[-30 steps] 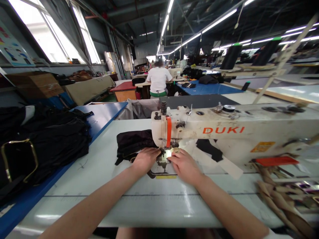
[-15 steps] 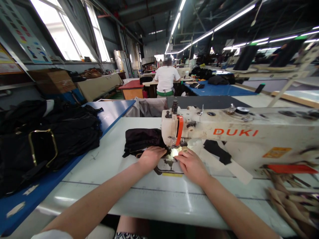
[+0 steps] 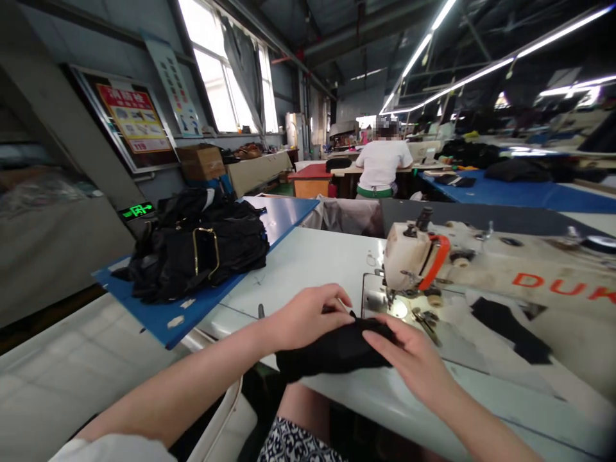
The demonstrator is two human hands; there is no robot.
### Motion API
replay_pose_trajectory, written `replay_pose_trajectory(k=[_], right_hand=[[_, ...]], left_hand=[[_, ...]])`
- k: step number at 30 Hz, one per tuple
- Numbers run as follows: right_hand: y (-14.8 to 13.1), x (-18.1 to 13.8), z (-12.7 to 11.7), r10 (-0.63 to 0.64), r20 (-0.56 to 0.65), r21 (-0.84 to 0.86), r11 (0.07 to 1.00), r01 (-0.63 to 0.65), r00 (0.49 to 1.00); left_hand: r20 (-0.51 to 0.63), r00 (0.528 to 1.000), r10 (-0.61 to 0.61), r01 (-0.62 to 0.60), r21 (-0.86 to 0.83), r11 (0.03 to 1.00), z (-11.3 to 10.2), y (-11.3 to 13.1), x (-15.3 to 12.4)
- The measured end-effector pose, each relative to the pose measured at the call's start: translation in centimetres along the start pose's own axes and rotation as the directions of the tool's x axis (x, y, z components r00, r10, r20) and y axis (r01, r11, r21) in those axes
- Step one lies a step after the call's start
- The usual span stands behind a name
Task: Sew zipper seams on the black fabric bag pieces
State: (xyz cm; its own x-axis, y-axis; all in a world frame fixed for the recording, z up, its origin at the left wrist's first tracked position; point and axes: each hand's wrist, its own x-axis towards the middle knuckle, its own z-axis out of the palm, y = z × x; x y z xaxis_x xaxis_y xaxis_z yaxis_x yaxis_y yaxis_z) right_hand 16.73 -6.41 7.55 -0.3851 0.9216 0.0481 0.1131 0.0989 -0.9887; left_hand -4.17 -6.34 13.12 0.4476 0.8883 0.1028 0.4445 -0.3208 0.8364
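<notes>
A piece of black fabric [image 3: 332, 351] hangs over the front edge of the pale sewing table [image 3: 308, 256]. My left hand [image 3: 312, 314] pinches its upper edge between thumb and fingers. On the same edge, a little to the right, my right hand [image 3: 409, 350] grips the cloth with thumb on top. Both hands are close together, in front of the sewing machine [image 3: 414, 253]. The lit needle plate [image 3: 399, 308] lies uncovered behind them. What form the fabric has been sewn into I cannot tell.
A heap of black bags [image 3: 231, 247], one with a gold-coloured metal frame, lies on the blue table [image 3: 192, 314] at left. Black cut pieces [image 3: 510, 327] rest under the machine arm. A person in a white shirt [image 3: 384, 160] sits further ahead, back turned.
Both hands have drawn the black fabric away from the needle, toward me and over the table's edge. The camera has turned left, so the machine appears further right.
</notes>
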Motion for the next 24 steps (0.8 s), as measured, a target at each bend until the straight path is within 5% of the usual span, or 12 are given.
replay_pose_trajectory(k=[6, 12, 18, 21, 24], right_hand=[[-0.7, -0.5, -0.4, 0.25, -0.047, 0.461, 0.864, -0.201, 0.967], [0.8, -0.4, 0.4, 0.37, -0.106, 0.54, 0.801, -0.259, 0.923], [2.1, -0.2, 0.6, 0.324, 0.02, 0.484, 0.824, -0.293, 0.946], [3.1, -0.1, 2.3, 0.229, -0.079, 0.333, 0.924, -0.191, 0.97], [2.8, 0.7, 6.3, -0.033, -0.261, 0.046, 0.998, 0.046, 0.965]], left_hand=[[0.132, 0.961, -0.245, 0.274, -0.299, 0.914, -4.5, -2.0, -5.5], [0.224, 0.919, -0.323, 0.392, -0.6, 0.698, -1.2, -4.6, -8.7], [0.001, 0.924, -0.383, 0.265, -0.725, 0.636, -1.1, -3.4, -9.4], [-0.152, 0.933, -0.326, 0.154, -0.65, 0.744, -2.2, -1.4, -9.5], [-0.337, 0.927, -0.164, 0.02, -0.393, 0.919, -2.9, 1.3, -8.3]])
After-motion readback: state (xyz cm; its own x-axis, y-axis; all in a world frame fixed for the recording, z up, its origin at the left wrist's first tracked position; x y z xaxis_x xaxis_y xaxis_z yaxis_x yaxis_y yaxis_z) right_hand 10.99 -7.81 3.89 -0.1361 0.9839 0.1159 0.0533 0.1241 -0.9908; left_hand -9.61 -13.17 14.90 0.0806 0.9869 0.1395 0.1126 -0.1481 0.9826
